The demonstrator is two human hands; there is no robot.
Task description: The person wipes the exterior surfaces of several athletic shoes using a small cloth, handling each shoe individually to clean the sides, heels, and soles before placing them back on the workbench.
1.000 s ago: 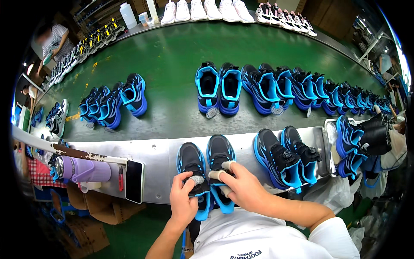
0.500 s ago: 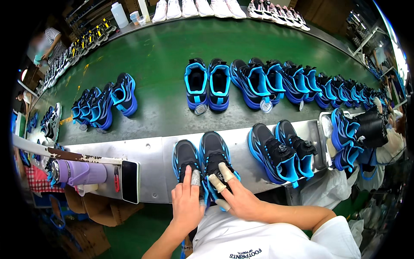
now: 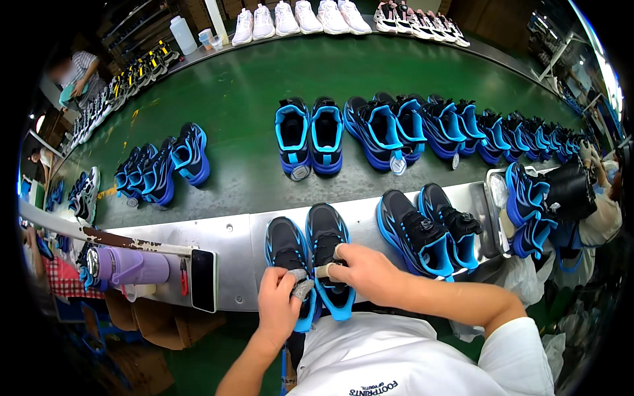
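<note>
A pair of black and blue sneakers lies side by side before me on the metal bench edge, toes pointing away. My left hand [image 3: 281, 300] has its fingers curled on the tongue area of the left sneaker [image 3: 285, 237]. On the right sneaker [image 3: 325, 228], my right hand [image 3: 363, 270] pinches near the lace area. Pale wraps cover several fingertips on both hands. The fingers hide exactly which part of each shoe is gripped. Blue collars show below the hands, close to my white shirt.
Another sneaker pair [image 3: 422, 234] sits to the right, beside a metal tray [image 3: 494, 211] with shoes by it. Matching sneakers [image 3: 327, 135] line the green conveyor [image 3: 231, 86]. At left are a phone [image 3: 204, 280], red cutter [image 3: 184, 277], purple flask [image 3: 135, 265] and worn metal bar [image 3: 125, 239].
The outstretched fingers of both hands have curled in on the sneakers. My right hand has moved slightly up, and the sneakers' blue collars show more.
</note>
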